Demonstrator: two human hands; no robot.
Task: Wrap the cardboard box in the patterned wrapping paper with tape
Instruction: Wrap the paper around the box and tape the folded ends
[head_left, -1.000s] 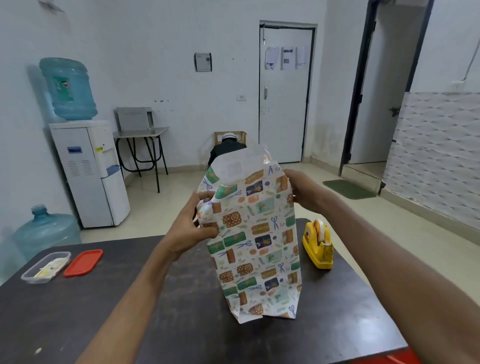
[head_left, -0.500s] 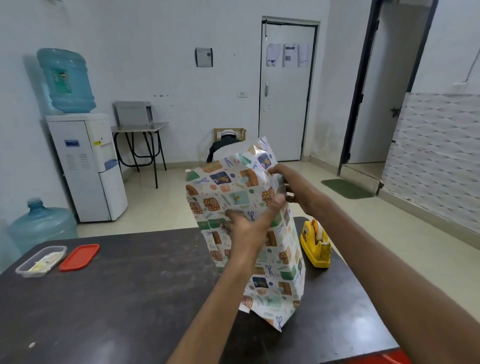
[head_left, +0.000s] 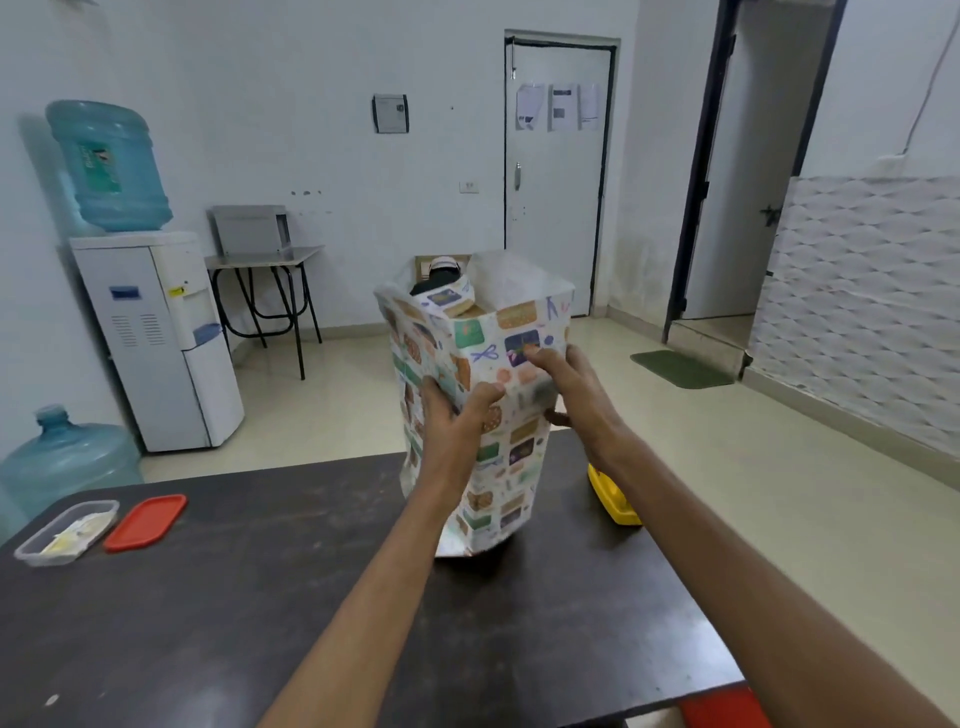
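On table (head_left: 208, 597) | wrapping paper (head_left: 511, 467) upright | left hand (head_left: 457, 431) fingers clamped on its edge | right hand (head_left: 579, 400) fingers straight, pressing it

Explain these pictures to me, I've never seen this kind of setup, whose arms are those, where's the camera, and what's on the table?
There is no machine here: a person wears one wide-angle camera on the head, so every picture looks forward and down along that person's own arms. On the dark table stands a parcel of patterned wrapping paper, open at the top. The left hand grips a folded edge of the paper; the right hand lays its fingers on the front. Partly behind the right arm sits a yellow tape dispenser. At the table's left lie a clear container and a red lid.
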